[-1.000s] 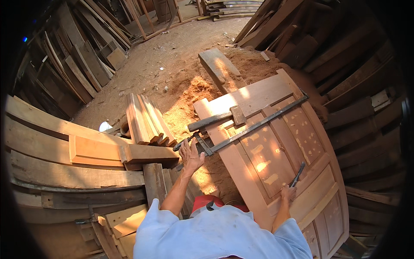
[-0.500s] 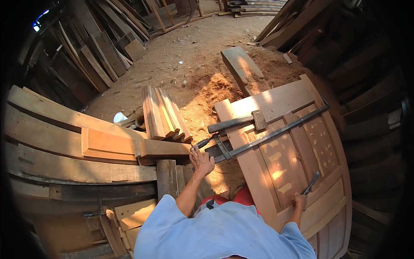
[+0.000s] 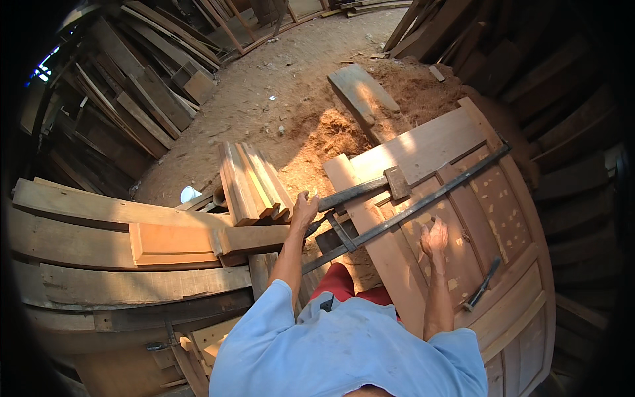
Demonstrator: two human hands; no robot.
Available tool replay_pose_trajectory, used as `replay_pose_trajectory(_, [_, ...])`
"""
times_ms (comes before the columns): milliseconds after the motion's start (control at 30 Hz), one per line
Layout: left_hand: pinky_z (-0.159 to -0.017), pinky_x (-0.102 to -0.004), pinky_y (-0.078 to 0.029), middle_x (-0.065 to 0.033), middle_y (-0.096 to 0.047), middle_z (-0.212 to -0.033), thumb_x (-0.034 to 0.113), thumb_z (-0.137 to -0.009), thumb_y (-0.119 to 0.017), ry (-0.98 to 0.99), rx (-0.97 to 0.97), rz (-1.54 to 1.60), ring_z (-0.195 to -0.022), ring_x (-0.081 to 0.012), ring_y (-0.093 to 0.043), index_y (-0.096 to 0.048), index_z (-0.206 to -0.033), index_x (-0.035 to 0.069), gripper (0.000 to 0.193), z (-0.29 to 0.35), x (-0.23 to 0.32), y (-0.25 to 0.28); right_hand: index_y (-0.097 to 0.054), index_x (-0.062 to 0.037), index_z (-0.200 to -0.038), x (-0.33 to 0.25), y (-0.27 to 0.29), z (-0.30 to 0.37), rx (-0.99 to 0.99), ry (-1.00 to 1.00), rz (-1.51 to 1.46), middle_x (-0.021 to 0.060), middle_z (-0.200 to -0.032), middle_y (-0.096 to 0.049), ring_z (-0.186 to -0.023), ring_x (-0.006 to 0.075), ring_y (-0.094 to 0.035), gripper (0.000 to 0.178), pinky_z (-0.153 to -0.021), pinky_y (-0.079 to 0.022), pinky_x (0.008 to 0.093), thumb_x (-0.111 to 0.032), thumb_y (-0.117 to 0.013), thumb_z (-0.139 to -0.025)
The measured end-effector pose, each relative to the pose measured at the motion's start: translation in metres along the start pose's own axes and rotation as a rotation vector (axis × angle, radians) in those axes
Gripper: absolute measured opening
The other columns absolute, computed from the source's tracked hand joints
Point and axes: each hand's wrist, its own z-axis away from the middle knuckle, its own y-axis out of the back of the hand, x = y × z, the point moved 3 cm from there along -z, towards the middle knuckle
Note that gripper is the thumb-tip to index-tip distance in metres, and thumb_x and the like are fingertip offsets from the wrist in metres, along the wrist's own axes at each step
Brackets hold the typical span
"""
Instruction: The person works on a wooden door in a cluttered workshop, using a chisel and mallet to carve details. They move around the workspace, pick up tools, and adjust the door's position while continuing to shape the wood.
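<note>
- Panelled door (image 3: 387,258): lies face up in front of the person, toward the right, presumably to expose its whole face.
- Bar clamp (image 3: 430,197): crosses the door's width and projects past its left edge, apparently to press the frame together.
- Mallet (image 3: 367,188): head rests on the door; handle overhangs the door's left edge, leaving the grip accessible.
- Left hand (image 3: 305,209): beyond the door's left edge, at the handle's end. Contact and finger closure cannot be told.
- Right hand (image 3: 434,238): over the door's panels, fingers loosely parted, no tool visible in them.
- Chisel (image 3: 483,283): laid at the door's middle rail, probably for ready access.
- Board stack (image 3: 251,182): beyond the door's left edge, boards aligned lengthwise, likely for compactness.
</note>
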Motion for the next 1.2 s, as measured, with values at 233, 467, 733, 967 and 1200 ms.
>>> replay_pose_trajectory(233, [-0.06, -0.0278, -0.048, -0.0102, -0.069, -0.084, 0.039, -0.089, -0.071, 0.208, -0.551, 0.216, -0.068, -0.0136, -0.061, -0.065, -0.11, -0.007, 0.051, -0.09, -0.007, -0.047, -0.047, -0.0043, -0.136, -0.052, -0.059, 0.038, 0.108, 0.119, 0.119, 0.0208, -0.136, -0.044, -0.122, 0.0424, -0.041, 0.057, -0.105, -0.033, 0.0522, -0.024, -0.064, -0.086])
replay_pose_trajectory(467, [-0.061, -0.0275, -0.049, -0.0093, -0.068, -0.079, 0.027, -0.085, -0.079, 0.171, -0.722, 0.401, -0.069, -0.0134, -0.061, -0.063, -0.086, 0.0, 0.031, -0.108, -0.02, -0.061, -0.04, -0.0077, -0.139, -0.062, -0.088, 0.046, 0.241, -0.012, 0.322, 0.012, -0.146, -0.035, -0.127, 0.0381, -0.034, 0.063, -0.107, -0.031, 0.051, -0.023, -0.066, -0.083])
replay_pose_trajectory(733, [-0.064, -0.0267, -0.051, -0.0088, -0.068, -0.082, 0.022, -0.086, -0.077, 0.151, -0.791, 0.444, -0.072, -0.0127, -0.062, -0.064, -0.089, 0.0, 0.025, -0.12, -0.036, -0.065, -0.043, -0.0125, -0.134, -0.054, -0.111, 0.041, 0.329, -0.079, 0.376, 0.0065, -0.146, -0.035, -0.13, 0.0379, -0.033, 0.06, -0.109, -0.03, 0.0511, -0.023, -0.069, -0.081])
replay_pose_trajectory(967, [-0.065, -0.0255, -0.051, -0.0053, -0.068, -0.087, 0.028, -0.09, -0.072, 0.36, -0.79, 0.554, -0.07, -0.0118, -0.062, -0.063, -0.11, 0.001, 0.034, -0.107, -0.024, -0.055, -0.045, -0.0144, -0.132, -0.051, -0.109, 0.042, 0.329, -0.13, 0.322, 0.0046, -0.146, -0.036, -0.132, 0.0374, -0.032, 0.057, -0.109, -0.03, 0.0513, -0.023, -0.069, -0.081])
replay_pose_trajectory(1200, [-0.074, -0.0281, -0.054, -0.0089, -0.067, -0.089, 0.033, -0.091, -0.072, 0.341, -0.732, 0.68, -0.076, -0.0132, -0.063, -0.057, -0.12, -0.005, 0.05, -0.102, -0.026, -0.068, -0.047, -0.0144, -0.13, -0.06, -0.103, 0.042, 0.36, -0.14, 0.27, 0.0057, -0.144, -0.038, -0.131, 0.0374, -0.034, 0.054, -0.108, -0.03, 0.0522, -0.023, -0.068, -0.081])
